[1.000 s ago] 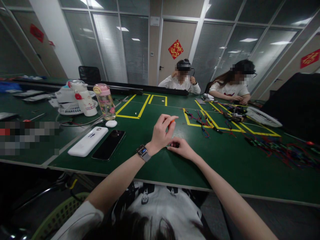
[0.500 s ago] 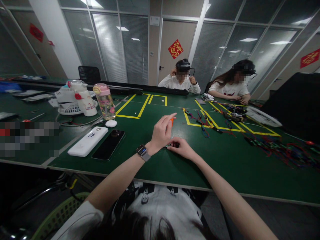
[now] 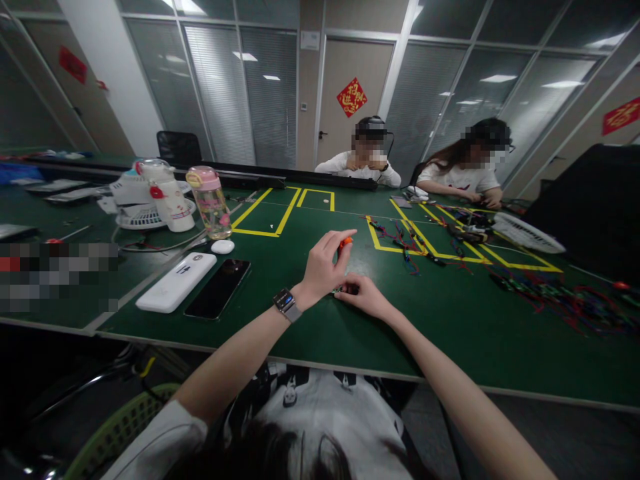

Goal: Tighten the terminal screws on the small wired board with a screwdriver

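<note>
My left hand (image 3: 325, 260), with a watch on its wrist, has its thumb and fingers closed around the orange handle (image 3: 346, 243) of what looks like a screwdriver, held upright. The palm and fingers hide the shaft. Just right of and below it, my right hand (image 3: 367, 295) rests low on the table, its fingers pinching a small green circuit board (image 3: 338, 291). Only an edge of that board shows; the fingers cover the rest. The two hands almost touch.
Left of my hands lie a black phone (image 3: 218, 289), a white power bank (image 3: 176, 283) and a white earbud case (image 3: 223, 247). Bottles (image 3: 209, 203) and a white fan (image 3: 131, 200) stand behind. Wired boards (image 3: 565, 297) heap at right. Two people sit opposite.
The fingers of my left hand have turned slightly around the orange handle, and more of it shows. My right hand stays in place. One person opposite has brought their hands together.
</note>
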`<state>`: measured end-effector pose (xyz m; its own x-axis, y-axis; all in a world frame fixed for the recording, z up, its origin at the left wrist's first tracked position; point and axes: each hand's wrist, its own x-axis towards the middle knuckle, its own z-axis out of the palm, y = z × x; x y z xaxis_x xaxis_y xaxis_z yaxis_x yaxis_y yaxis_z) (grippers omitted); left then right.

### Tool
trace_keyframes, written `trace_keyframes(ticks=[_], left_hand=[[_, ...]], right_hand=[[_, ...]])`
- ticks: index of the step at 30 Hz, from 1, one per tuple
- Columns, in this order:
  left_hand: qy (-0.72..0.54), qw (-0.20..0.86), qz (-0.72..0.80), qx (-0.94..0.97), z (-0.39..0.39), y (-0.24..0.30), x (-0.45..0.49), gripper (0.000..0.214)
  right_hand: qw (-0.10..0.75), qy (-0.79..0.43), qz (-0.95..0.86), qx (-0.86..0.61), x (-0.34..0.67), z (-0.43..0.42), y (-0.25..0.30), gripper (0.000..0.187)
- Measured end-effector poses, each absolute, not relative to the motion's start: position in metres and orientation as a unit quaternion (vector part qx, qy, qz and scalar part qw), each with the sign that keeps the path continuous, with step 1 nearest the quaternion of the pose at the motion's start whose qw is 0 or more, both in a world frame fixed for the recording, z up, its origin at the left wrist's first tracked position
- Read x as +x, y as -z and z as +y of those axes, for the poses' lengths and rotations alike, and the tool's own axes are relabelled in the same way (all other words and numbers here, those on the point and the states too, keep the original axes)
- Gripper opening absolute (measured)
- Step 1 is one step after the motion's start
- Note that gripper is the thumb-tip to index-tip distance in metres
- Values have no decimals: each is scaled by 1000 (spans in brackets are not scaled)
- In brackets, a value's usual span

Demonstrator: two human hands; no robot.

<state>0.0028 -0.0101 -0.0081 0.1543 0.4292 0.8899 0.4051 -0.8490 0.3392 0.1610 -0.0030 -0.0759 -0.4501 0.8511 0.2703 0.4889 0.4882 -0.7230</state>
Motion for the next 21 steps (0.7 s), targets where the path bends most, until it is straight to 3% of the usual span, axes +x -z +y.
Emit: trace_keyframes(ticks=[21], left_hand=[[-601, -10, 274, 751, -10, 8, 4, 17]], right_hand=[[315, -294, -800, -417, 161, -3, 75, 14]])
